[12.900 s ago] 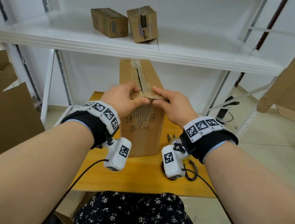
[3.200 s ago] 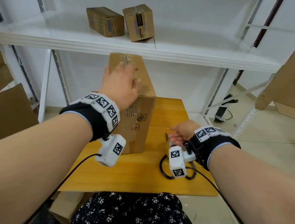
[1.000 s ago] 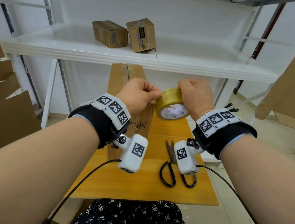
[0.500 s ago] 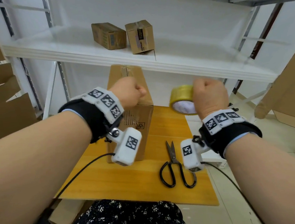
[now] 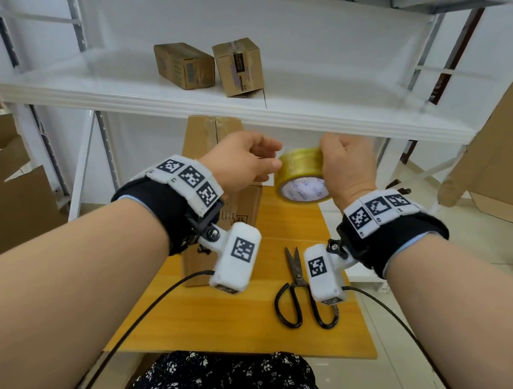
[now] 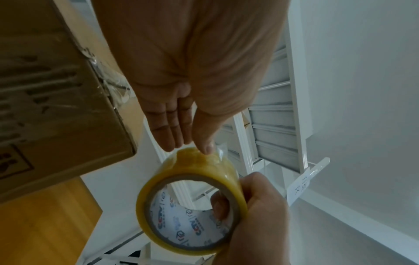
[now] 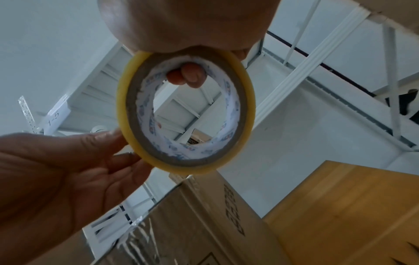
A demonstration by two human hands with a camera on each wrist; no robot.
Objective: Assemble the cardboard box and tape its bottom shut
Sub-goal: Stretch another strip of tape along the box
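Tape roll held up beside the standing cardboard box

The yellow tape roll is gripped by the right hand, fingers curled through its core; its rim is touched by the left hand, fingers straight and together; the cardboard box stands upright on the wooden table.

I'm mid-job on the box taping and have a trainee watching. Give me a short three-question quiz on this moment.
1. True or false: the black-handled scissors lie on the wooden table, in no grip.
2. Which hand holds the yellow roll of packing tape: A) left hand, B) right hand?
3. Fill in: the left thumb touches the roll's ____ surface.

Key: 1 true. 2 B, with a finger through the core. 3 outer; whether it has the tape end, the views do not show. The tall brown cardboard box stands behind.
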